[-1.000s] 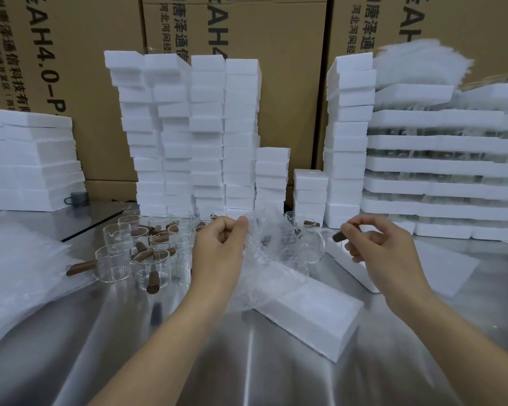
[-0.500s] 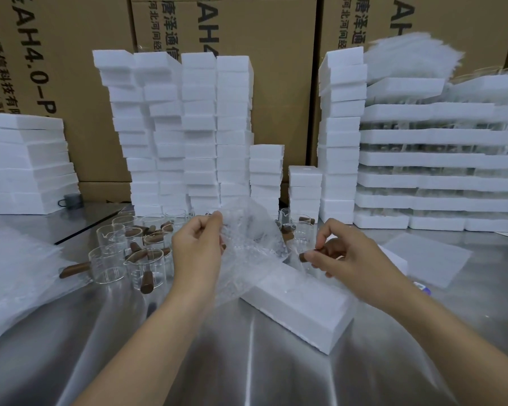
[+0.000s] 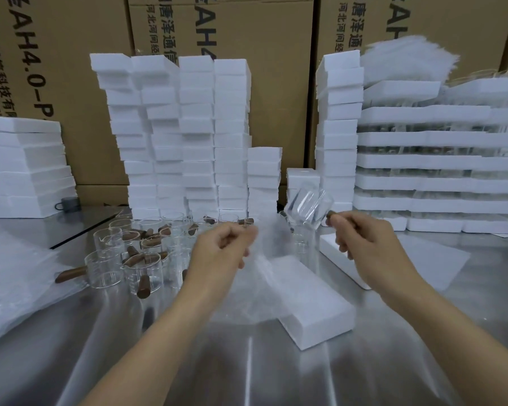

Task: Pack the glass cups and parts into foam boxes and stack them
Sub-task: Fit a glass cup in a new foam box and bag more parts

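My right hand grips the brown wooden handle of a clear glass cup, lifted and tilted above the table. A thin transparent plastic bag is pinched at its top edge by my left hand and hangs down over a white foam box that lies flat on the steel table. Several more glass cups with wooden handles stand crowded to the left of my left hand. A second foam piece lies partly behind my right hand.
Tall stacks of white foam boxes stand at the back, with wider foam trays on the right and a lower pile on the left. Plastic bags lie at the left. Cardboard cartons form the back wall.
My right hand has lifted the glass cup by its handle, up and to the right of the bag. My left hand keeps its pinch on the bag, which now hangs lower.
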A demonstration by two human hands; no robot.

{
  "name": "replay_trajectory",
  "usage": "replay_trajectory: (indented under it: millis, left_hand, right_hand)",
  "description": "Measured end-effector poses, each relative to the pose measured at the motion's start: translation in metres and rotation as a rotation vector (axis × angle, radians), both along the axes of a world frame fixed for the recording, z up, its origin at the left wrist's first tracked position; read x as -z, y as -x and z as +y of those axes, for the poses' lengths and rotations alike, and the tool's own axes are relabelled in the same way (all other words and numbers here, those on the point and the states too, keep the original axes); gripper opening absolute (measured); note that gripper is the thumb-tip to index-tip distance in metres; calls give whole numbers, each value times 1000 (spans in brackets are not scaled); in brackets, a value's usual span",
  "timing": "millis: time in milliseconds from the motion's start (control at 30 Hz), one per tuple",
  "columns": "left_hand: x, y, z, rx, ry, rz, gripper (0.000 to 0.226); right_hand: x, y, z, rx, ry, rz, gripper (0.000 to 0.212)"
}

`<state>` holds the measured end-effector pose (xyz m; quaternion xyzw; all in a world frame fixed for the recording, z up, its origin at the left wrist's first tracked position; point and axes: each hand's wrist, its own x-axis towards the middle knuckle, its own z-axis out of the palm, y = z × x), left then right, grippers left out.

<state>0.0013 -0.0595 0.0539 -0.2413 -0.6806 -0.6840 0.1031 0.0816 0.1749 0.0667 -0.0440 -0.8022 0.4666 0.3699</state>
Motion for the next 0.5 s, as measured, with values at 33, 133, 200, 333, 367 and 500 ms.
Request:
replay_trajectory:
  millis: [33,133,200,333,367,500]
  left_hand:
    - [1,-3,2,16,48,43,26]
    - [6,-14,6,-41,129,211,28]
    - [7,-18,7,-78,141,325,56]
    - [4,-23,10,-32,71,470,77]
    - [5,-25,11,-20,68,491,78]
    - [9,-28,15,4,22,490,80]
  right_hand:
    - [-4,-2,-4,-97,180,17,31]
    - [-16,-10,-16,-441,601,8,36]
    - [-18,-12,-23,-580,667,-26,37]
    - [-13,-10,-36,-655,608,-59,36]
    - [-11,-9,-38,-657,595,-63,37]
    - [-9,-9,-42,-656,570,-72,38]
